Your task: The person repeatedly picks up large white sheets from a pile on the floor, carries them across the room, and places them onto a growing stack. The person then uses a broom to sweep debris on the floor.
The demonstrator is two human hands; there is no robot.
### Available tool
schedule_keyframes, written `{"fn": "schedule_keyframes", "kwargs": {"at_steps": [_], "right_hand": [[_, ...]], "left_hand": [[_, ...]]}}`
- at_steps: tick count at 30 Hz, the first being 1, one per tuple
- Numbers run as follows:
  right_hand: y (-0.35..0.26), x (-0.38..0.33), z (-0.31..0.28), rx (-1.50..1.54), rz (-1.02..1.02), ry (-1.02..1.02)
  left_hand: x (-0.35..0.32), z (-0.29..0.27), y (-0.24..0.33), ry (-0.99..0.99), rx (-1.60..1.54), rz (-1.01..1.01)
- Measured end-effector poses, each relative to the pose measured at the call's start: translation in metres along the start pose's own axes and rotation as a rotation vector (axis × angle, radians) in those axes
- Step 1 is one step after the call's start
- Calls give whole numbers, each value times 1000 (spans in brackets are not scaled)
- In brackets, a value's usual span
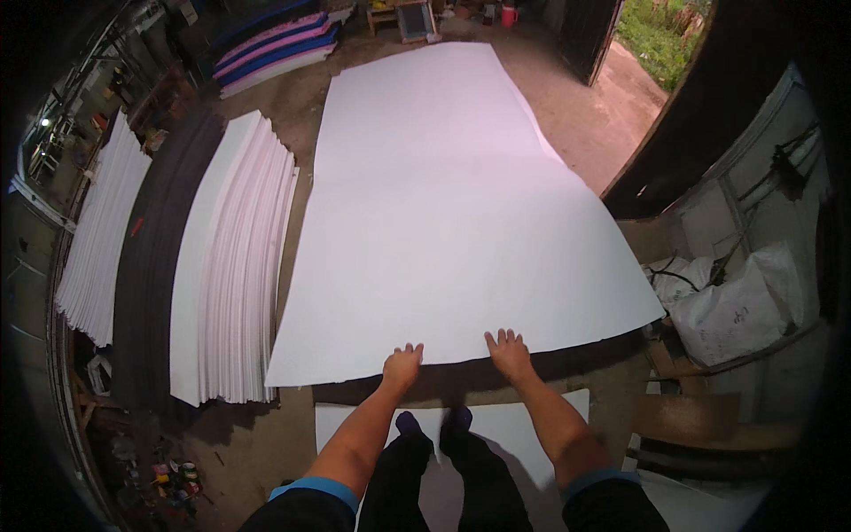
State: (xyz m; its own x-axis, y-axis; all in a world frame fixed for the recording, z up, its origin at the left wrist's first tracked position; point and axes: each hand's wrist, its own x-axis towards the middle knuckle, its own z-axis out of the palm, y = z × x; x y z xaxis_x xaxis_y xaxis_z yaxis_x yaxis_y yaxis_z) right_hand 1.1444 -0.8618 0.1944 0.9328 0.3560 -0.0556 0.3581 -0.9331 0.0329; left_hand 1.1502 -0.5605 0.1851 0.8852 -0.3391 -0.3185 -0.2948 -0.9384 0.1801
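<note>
In the head view, the left hand and right hand have fingers over the near edge of a broad white sheet mid-scene; whether they clench it cannot be told. A pale stack crowds its left side, a dark stack beyond; white sacks sit right, blue-and-pink layers far left.

Centre: sheet | on its near edge: left grip, right grip | left of sheet: three stacks side by side | behind stacks: pile | right of sheet: bags | behind bags, far right: doorway | before sheet: feet, second sheet
</note>
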Motion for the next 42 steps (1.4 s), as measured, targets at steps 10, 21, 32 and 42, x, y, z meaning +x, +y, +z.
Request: {"fn": "schedule_keyframes", "kwargs": {"at_steps": [10,21,32,42], "right_hand": [[-81,-210,-152,31,-16,-37],[-215,-417,-216,81,-42,-128],[-264,-583,-221,148,-33,-139],[-336,-761,-226,188,-1,-132]], "left_hand": [[-261,-77,84,95,-2,36],[-536,-39,85,36,-81,-113],[-692,2,145,57,16,-98],[-858,51,197,29,31,-84]]}}
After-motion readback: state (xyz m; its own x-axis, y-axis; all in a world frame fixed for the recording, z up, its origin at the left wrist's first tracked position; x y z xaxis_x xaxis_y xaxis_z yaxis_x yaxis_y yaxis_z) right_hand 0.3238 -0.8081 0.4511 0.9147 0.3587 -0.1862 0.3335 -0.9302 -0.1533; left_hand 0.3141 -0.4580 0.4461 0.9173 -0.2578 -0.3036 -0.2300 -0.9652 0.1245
